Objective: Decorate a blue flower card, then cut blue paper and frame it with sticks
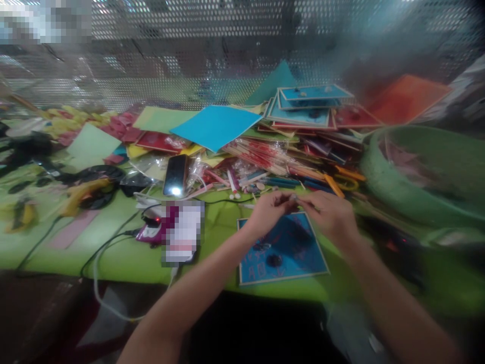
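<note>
My left hand (271,210) and my right hand (328,215) meet over the upper part of a blue board (303,258) with a pale edge. Fingertips of both hands pinch a small greyish item (293,198), too small and blurred to name. On the board lie a dark round piece (274,260) and reddish markings with letters. Behind the hands are scattered sticks and small bits on the green table (220,242).
A green basin (428,177) stands at the right. Blue framed boards (314,93) are stacked at the back. Left of my arms are phones (176,174), a purple device (151,232) with cables, and a yellow glue gun (83,194).
</note>
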### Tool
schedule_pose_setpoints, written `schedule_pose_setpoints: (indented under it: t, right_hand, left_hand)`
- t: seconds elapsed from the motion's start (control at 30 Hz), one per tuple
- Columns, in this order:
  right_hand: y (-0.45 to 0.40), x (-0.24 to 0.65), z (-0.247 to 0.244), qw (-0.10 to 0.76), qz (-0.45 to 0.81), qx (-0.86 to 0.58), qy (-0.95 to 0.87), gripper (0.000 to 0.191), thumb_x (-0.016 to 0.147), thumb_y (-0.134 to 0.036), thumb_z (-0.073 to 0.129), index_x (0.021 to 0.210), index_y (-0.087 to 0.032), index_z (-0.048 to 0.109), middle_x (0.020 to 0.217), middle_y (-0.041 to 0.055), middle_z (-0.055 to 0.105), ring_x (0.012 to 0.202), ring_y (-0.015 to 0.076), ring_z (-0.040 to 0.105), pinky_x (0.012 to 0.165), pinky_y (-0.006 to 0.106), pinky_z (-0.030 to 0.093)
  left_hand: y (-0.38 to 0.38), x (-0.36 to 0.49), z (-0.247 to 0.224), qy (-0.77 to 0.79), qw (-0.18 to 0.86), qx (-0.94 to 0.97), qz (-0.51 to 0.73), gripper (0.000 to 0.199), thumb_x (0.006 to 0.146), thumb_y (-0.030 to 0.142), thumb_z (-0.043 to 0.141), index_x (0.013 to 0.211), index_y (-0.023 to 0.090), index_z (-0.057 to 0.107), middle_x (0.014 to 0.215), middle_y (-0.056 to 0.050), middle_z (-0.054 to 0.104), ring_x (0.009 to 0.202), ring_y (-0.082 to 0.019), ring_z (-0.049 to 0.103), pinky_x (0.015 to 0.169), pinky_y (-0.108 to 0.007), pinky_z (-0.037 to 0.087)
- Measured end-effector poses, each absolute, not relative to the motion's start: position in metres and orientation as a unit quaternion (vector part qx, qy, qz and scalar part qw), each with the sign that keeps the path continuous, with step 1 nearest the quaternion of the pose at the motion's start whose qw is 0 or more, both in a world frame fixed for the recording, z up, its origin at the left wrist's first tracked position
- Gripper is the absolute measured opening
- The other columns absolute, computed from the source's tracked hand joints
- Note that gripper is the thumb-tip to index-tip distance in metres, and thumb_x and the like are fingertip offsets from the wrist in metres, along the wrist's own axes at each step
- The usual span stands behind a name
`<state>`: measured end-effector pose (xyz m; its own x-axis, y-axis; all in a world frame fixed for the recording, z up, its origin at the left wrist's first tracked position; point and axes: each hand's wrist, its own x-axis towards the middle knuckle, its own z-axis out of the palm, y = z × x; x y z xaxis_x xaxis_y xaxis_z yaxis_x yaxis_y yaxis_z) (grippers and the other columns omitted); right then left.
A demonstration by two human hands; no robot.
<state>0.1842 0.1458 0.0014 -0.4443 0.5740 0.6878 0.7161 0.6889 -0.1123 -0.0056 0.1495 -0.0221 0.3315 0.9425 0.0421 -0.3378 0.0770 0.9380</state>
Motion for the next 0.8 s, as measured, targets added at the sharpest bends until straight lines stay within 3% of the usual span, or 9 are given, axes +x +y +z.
schedule_pose_setpoints:
  t: [0.33,0.57,0.8]
  right_hand:
    - [0.1489,0.1801,-0.0043,0.365,-0.103,-0.397,-0.836,0.019,0.097,-0.019,0.059,0.083,-0.022,0.071,0.078,0.0018,0.075,0.068,0.0150,0.068,0.062,0.027,0.046]
    - [0.1501,0.1855,-0.0013,0.387,-0.010,-0.392,-0.835,0.019,0.102,-0.030,0.061,0.096,-0.023,0.078,0.089,0.0035,0.082,0.077,0.0179,0.075,0.068,0.028,0.055]
    - [0.1514,0.1868,-0.0049,0.350,-0.045,-0.393,-0.849,0.021,0.103,-0.031,0.059,0.096,-0.025,0.078,0.089,0.0033,0.081,0.078,0.0183,0.075,0.068,0.030,0.053]
  left_hand:
    - [0.1474,-0.0046,-0.0193,0.323,0.663,0.471,0.485,0.051,0.072,0.056,0.090,0.096,0.012,0.079,0.087,-0.006,0.076,0.084,-0.017,0.069,0.091,-0.037,0.056]
    - [0.1503,-0.0084,-0.0173,0.311,0.679,0.467,0.473,0.055,0.069,0.057,0.092,0.098,0.013,0.079,0.091,-0.006,0.077,0.083,-0.015,0.069,0.091,-0.034,0.057]
    - [0.1497,-0.0086,-0.0189,0.339,0.664,0.473,0.470,0.054,0.072,0.058,0.090,0.096,0.012,0.077,0.089,-0.006,0.076,0.084,-0.016,0.069,0.090,-0.035,0.056]
